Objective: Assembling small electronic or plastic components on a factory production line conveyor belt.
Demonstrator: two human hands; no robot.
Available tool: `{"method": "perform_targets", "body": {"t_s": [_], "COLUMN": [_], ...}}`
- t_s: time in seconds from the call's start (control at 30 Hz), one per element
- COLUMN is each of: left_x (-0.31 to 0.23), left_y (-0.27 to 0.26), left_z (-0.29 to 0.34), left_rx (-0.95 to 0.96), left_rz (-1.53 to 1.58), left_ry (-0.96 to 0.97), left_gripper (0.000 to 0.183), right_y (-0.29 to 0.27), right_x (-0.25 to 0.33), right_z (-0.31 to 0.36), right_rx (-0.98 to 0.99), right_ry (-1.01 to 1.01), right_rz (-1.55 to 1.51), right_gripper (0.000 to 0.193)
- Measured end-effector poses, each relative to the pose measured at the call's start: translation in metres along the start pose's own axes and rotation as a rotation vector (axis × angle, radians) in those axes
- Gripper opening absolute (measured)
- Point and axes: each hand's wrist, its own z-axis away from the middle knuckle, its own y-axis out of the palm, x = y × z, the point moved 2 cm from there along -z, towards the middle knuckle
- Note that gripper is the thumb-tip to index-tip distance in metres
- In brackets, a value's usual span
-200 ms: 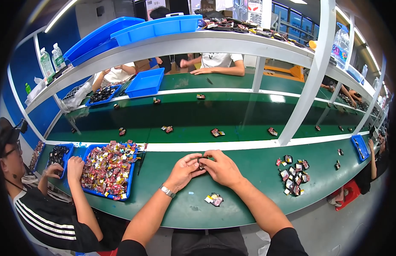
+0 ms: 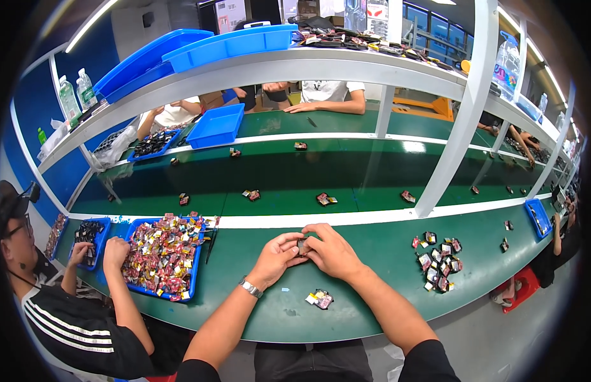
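Observation:
Above the green bench [image 2: 372, 299], my left hand [image 2: 278, 260] and my right hand [image 2: 332, 252] meet fingertip to fingertip. Between them they grip a small dark part [image 2: 302, 246], mostly covered by the fingers. Both hands are closed on it, thumbs pressed in. Closer to me, a single small black piece with red, yellow and white bits [image 2: 319, 299] lies on the bench. To the right is a loose cluster of similar pieces [image 2: 438, 264]. At my left, a blue tray [image 2: 195, 280] is heaped with small red, yellow and white pieces.
Past the white rail [image 2: 257, 221], a green conveyor belt [image 2: 365, 169] carries spaced-out small pieces. A metal post [image 2: 458, 121] rises at right, below a shelf with blue bins [image 2: 232, 48]. A co-worker [image 2: 73, 325] sits at left by another blue tray [image 2: 103, 239].
My hands keep their hold, with the fingers shifting slightly around the dark part. At left, the co-worker's hand has moved a little. The pieces on the belt have slid slightly right.

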Motion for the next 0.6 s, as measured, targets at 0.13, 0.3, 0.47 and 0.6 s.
{"method": "perform_targets", "body": {"t_s": [0.13, 0.3, 0.47, 0.6], "left_x": [0.0009, 0.0005, 0.0016, 0.001], "left_y": [0.0004, 0.0009, 0.0003, -0.0016], "left_z": [0.0003, 0.0015, 0.0017, 0.0021], "left_rx": [0.009, 0.044, 0.063, 0.059], "left_rz": [-0.024, -0.049, -0.054, -0.052], "left_ry": [-0.008, 0.005, 0.001, -0.041], "left_gripper": [0.034, 0.037, 0.038, 0.036], "right_y": [0.0008, 0.0031, 0.0055, -0.0005], "right_x": [-0.0034, -0.0041, -0.003, -0.0007], "right_z": [0.0026, 0.0046, 0.0064, 0.0073], "right_rx": [0.013, 0.026, 0.019, 0.047], "right_ry": [0.03, 0.183, 0.195, 0.169], "right_rz": [-0.067, -0.16, -0.139, -0.189], "right_gripper": [0.013, 0.007, 0.008, 0.01]}}
